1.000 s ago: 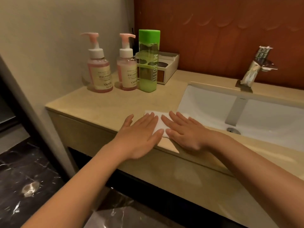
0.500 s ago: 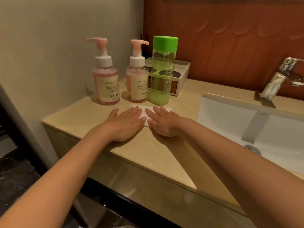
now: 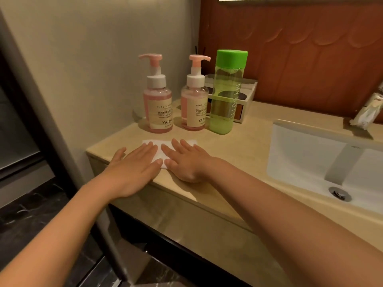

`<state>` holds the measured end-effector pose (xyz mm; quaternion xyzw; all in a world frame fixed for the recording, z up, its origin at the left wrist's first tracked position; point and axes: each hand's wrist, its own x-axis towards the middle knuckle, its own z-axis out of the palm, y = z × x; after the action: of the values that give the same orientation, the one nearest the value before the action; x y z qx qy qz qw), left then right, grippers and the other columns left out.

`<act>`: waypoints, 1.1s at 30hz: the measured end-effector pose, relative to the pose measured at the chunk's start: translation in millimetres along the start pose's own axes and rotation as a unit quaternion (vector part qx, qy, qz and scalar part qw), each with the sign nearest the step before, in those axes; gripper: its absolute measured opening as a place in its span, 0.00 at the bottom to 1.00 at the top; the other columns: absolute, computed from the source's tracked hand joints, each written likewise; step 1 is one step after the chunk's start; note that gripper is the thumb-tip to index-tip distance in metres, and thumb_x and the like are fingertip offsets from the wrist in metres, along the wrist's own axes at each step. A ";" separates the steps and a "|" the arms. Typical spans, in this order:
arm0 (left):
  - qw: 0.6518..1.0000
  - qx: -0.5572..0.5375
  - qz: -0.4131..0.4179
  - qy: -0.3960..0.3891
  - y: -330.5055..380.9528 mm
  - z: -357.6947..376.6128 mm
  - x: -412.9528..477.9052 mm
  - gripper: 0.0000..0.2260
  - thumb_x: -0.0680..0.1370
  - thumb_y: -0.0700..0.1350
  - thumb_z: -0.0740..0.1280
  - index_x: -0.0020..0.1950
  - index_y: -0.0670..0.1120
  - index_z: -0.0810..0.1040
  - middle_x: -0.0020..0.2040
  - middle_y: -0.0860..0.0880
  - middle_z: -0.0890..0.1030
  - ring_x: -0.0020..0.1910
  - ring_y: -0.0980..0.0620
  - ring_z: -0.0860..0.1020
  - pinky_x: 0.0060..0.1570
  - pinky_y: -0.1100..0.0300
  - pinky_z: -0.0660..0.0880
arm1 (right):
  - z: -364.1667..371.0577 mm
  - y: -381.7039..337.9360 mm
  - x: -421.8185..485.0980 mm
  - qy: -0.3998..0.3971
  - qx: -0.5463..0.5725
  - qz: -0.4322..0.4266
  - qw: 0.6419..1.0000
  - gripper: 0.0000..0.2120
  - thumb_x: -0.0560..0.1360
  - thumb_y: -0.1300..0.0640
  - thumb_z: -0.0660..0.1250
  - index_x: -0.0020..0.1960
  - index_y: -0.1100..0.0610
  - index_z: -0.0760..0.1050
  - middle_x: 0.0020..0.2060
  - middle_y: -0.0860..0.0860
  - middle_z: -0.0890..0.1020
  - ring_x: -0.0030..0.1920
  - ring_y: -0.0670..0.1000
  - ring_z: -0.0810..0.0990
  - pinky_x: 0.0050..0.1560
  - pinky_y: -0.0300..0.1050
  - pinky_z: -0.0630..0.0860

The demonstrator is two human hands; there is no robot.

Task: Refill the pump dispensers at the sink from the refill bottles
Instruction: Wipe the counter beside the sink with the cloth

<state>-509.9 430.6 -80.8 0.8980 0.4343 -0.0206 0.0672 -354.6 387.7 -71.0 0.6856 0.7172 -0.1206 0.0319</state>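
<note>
Two pink pump dispensers stand side by side at the back left of the counter, the left one [image 3: 158, 104] near the wall and the right one [image 3: 194, 104] beside it. Touching the right dispenser's right side stands a tall green refill bottle [image 3: 224, 94] with a green cap on. In front of them a white paper towel [image 3: 160, 151] lies flat on the beige counter [image 3: 238, 154]. My left hand [image 3: 134, 164] and my right hand [image 3: 184, 160] press flat on the towel, fingers straight, side by side.
A white sink basin [image 3: 310, 158] with a metal drain [image 3: 339, 193] fills the right side, and a chrome faucet [image 3: 371, 108] stands behind it. A small white box [image 3: 246, 94] sits behind the green bottle against the red-brown wall. The counter's left edge drops to a dark floor.
Both hands slid the paper towel leftward along the counter, from beside the sink to in front of the dispensers. The view moved closer and left.
</note>
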 end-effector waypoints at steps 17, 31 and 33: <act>0.977 -0.018 0.206 0.057 136.5 34.2 -82.0 0.38 0.69 0.68 0.33 0.76 0.52 0.37 0.76 0.57 0.40 0.69 0.67 0.35 0.70 0.62 0.36 | 37.3 62.0 -196.4 0.034 0.008 0.048 0.998 0.29 0.79 0.39 0.44 0.75 0.44 0.36 0.75 0.48 0.38 0.75 0.47 0.37 0.72 0.44 0.37; 0.889 0.041 0.453 0.059 322.5 50.4 -95.9 0.32 0.79 0.56 0.59 0.77 0.51 0.46 0.78 0.53 0.47 0.76 0.56 0.47 0.72 0.58 0.41 | 81.8 154.7 -407.7 0.108 -0.037 0.194 0.974 0.30 0.80 0.49 0.52 0.69 0.39 0.32 0.72 0.42 0.38 0.75 0.44 0.39 0.70 0.37 0.39; 0.865 0.022 0.496 0.080 354.1 51.9 -99.8 0.29 0.79 0.53 0.60 0.76 0.52 0.51 0.77 0.54 0.53 0.75 0.57 0.52 0.72 0.59 0.42 | 88.0 164.1 -444.9 0.134 -0.025 0.206 0.969 0.29 0.80 0.52 0.54 0.70 0.38 0.37 0.74 0.42 0.43 0.74 0.42 0.42 0.70 0.36 0.41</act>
<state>-293.7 128.5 -86.3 0.9948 -0.0647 0.0781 0.0138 -176.7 -60.4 -83.6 0.8278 0.5606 -0.0004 -0.0232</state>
